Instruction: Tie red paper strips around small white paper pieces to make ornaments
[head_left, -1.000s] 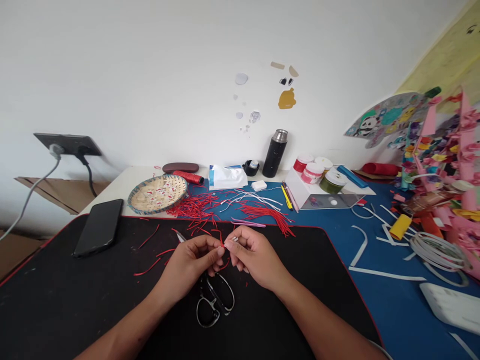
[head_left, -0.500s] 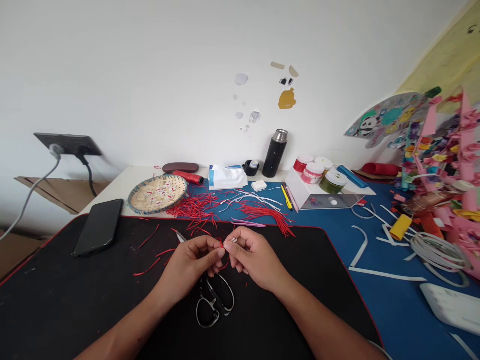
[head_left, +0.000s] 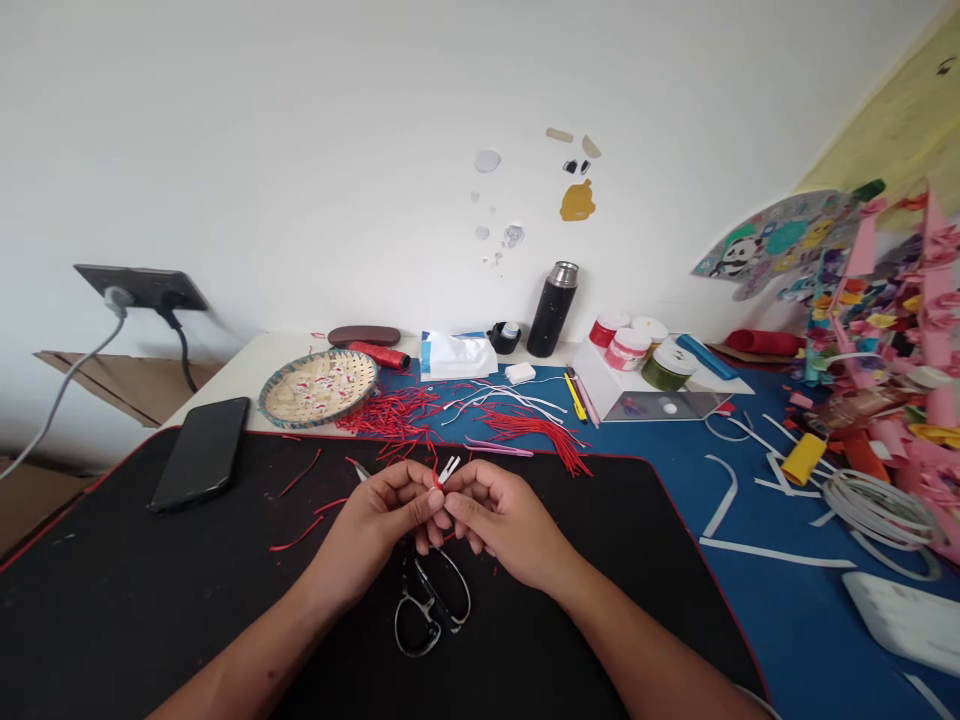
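The left hand (head_left: pixel 379 515) and right hand (head_left: pixel 506 515) meet, thumb tips close together, both pinching a small red-and-white cord piece (head_left: pixel 448 470) — white ends upward — above the black mat (head_left: pixel 615 500), near its far edge; scissors (head_left: pixel 429 604) lie beneath, partly hidden.

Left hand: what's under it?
Scissors on the black mat: handles show on the near side, a blade tip beyond. The left hand covers their middle and anything else there.

Red cord (head_left: pixel 436 482), white strands (head_left: pixel 450 468), black mat (head_left: pixel 607 520)
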